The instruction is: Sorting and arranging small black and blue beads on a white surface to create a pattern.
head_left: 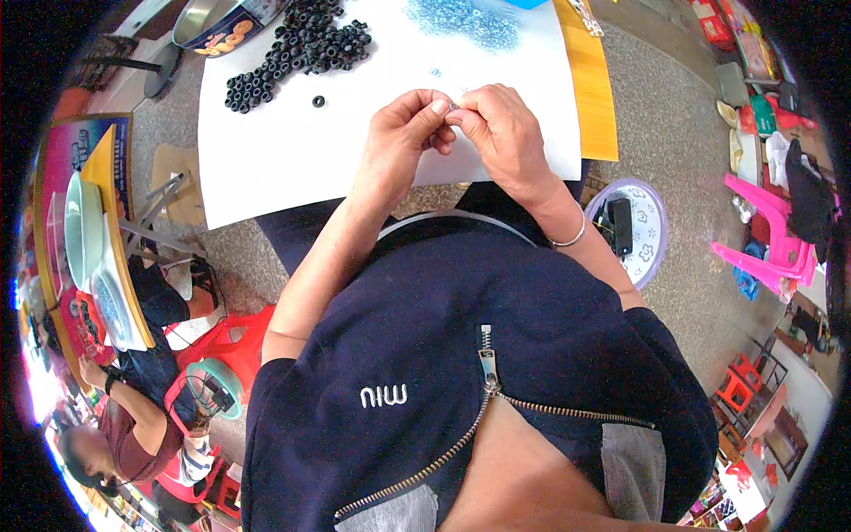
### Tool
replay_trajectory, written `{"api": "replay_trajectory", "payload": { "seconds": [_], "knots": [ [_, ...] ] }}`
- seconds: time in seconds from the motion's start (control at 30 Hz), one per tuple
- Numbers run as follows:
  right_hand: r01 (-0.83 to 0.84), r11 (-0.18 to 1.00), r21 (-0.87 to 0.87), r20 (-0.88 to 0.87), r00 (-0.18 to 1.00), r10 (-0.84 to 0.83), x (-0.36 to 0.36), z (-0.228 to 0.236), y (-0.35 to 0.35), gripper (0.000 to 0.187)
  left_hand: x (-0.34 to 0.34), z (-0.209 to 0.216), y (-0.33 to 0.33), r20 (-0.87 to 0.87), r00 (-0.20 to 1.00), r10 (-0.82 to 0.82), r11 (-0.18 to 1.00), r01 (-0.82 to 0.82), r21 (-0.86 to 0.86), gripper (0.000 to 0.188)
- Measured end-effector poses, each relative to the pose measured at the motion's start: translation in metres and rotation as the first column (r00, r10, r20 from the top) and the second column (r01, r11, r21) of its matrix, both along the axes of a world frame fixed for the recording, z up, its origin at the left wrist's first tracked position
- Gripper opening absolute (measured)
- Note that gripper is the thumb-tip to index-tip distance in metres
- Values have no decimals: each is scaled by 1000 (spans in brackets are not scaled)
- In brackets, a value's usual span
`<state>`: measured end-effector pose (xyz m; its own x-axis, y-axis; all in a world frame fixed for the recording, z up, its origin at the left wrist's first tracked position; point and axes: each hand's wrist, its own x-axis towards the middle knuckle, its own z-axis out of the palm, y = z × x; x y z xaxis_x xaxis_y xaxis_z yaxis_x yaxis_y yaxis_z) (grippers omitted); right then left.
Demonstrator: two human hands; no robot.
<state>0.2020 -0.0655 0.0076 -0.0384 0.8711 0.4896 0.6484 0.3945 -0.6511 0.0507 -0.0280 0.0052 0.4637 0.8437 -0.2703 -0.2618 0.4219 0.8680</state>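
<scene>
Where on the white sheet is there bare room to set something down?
Widest: lower left of the white sheet, below the black rings, beside the left hand. A narrower strip lies between the right hand and the yellow board. The far side is crowded: tin and rings leftward, blue bits rightward.

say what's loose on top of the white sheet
Black rings and small blue pieces lie on the sheet; anything directly beneath the left hand or right hand is covered.
</scene>
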Motion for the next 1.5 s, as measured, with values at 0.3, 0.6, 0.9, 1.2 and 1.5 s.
{"api": "replay_trajectory", "payload": {
  "seconds": [0.3, 0.6, 0.9, 1.2, 1.5],
  "knots": [
    [-56, 965, -257, -325, 945, -32, -1, 2, -6, 15, -3, -3, 0, -82, 996, -42, 991, 52, 122, 23],
    [-60, 985, -163, -91, 995, 46, 5, 5, -2, 16, -5, -2, 1, -64, 995, -71, 996, 74, 44, 22],
    [52, 997, 56, -74, 996, -48, -6, 1, -2, 8, -2, -1, 0, 116, 992, -49, 987, 65, -144, 22],
    [67, 995, 80, -50, 997, -63, -5, 1, -2, 10, -4, 3, 0, 78, 997, -8, 988, 20, -153, 22],
    [-7, 991, -137, -260, 965, -29, -3, 7, -4, 11, -6, -1, 0, 11, 1000, 4, 1000, -4, -31, 19]
  ]
}}
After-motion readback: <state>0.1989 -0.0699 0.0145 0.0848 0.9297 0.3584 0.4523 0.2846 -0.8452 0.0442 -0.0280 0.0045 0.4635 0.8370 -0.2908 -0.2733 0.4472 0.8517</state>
